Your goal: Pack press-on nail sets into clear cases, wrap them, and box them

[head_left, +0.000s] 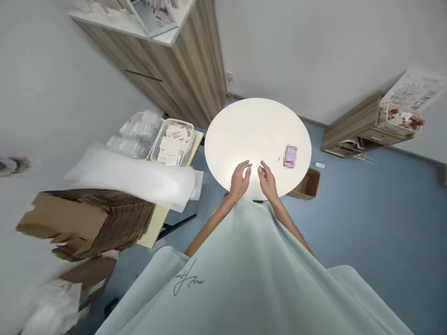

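Over the near part of a round white table [258, 125], my left hand [240, 177] has its fingers apart and nothing in it. My right hand [267, 179] is beside it, also with fingers apart and holding nothing. A gap of bare tabletop separates the two. Whether either hand touches the surface, I cannot tell. To the right of my right hand lies a flat pinkish-purple item [290, 156], blurred into blocks, so its kind is hidden. A tiny dark thing [278, 159] lies between that item and my right hand.
A brown bin [308, 184] stands under the table's right edge. At left, a side table [150, 232] bears flattened cardboard [129, 218], a white foam roll [139, 174] and a white basket [190, 132] of cards. A wooden cabinet [195, 56] stands behind; a low shelf [356, 121] is at right.
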Available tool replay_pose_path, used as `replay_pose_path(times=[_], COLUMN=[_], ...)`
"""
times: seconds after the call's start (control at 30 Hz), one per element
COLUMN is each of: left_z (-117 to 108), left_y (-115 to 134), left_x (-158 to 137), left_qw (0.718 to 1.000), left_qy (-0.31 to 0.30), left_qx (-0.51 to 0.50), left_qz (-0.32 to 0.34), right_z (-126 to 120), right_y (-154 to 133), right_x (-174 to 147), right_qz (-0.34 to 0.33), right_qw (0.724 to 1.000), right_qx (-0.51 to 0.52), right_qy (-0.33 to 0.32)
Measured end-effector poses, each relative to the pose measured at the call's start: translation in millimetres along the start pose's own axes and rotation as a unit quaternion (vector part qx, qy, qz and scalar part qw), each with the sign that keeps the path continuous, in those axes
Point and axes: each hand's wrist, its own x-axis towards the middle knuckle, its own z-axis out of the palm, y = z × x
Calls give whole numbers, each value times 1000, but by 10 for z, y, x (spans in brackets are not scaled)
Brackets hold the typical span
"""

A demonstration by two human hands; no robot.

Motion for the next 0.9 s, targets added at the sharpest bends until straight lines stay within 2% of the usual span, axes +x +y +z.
replay_pose_path(times=[0.2, 0.3, 0.43, 0.53, 0.6, 0.67, 0.8, 0.9], left_z=[6, -3, -13, -20, -33, -57, -122, -147], left_y=[79, 45, -47, -95, -99, -76, 26, 110], left_x=[76, 108, 124, 119, 110, 97, 71, 50], left_qw=[1000, 999, 993, 988, 990, 993, 991, 985], left_qy=[-8, -15, -30, -42, -37, -24, -23, -35], left_qx=[19, 38, 111, 141, 133, 111, 96, 117], left_qz=[-10, 3, 32, 43, 43, 21, -85, -125], right_z=[21, 47, 19, -20, -35, -46, -87, -127], right_y=[-7, -8, 39, 109, 150, 173, 161, 134], right_x=[85, 118, 156, 178, 181, 174, 140, 100], right_qz=[-19, -61, -154, -172, -159, -114, 6, 31], right_qw=[999, 995, 967, 955, 962, 976, 983, 979], right_qx=[-22, -74, -200, -238, -220, -187, -181, -197], right_qy=[-14, -23, -28, -37, -36, -18, 36, 46])
